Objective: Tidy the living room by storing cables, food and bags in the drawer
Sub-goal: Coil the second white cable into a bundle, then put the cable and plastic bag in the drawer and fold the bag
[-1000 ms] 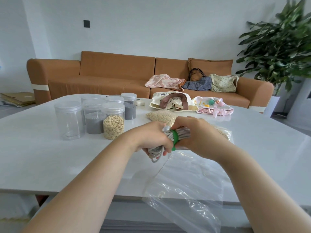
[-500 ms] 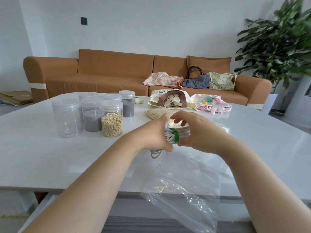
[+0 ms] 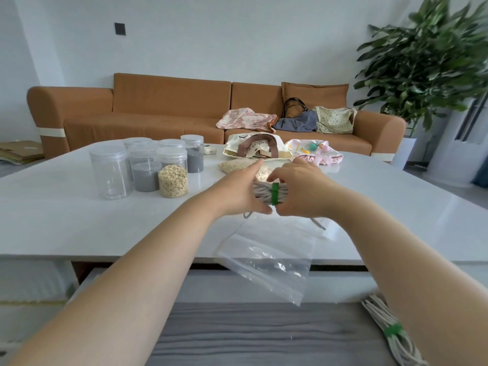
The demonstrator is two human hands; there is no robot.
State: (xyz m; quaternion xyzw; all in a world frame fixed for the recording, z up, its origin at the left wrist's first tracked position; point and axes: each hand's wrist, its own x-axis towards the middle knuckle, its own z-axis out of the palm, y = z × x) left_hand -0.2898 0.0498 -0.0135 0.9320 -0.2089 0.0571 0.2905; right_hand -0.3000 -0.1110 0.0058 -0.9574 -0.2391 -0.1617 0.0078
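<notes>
My left hand (image 3: 241, 190) and right hand (image 3: 301, 191) meet above the middle of the white table (image 3: 66, 215), both curled around a coiled grey cable (image 3: 262, 192). My right thumb and fingers pinch it at its green tie (image 3: 275, 194). A clear plastic bag (image 3: 266, 257) lies just nearer, overhanging the table edge. Another tied cable bundle (image 3: 390, 331) rests in the open drawer (image 3: 250, 336), near right.

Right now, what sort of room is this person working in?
Most likely a home living room: an orange sofa along the wall, a big potted plant in the corner, and a white table with food jars.
</notes>
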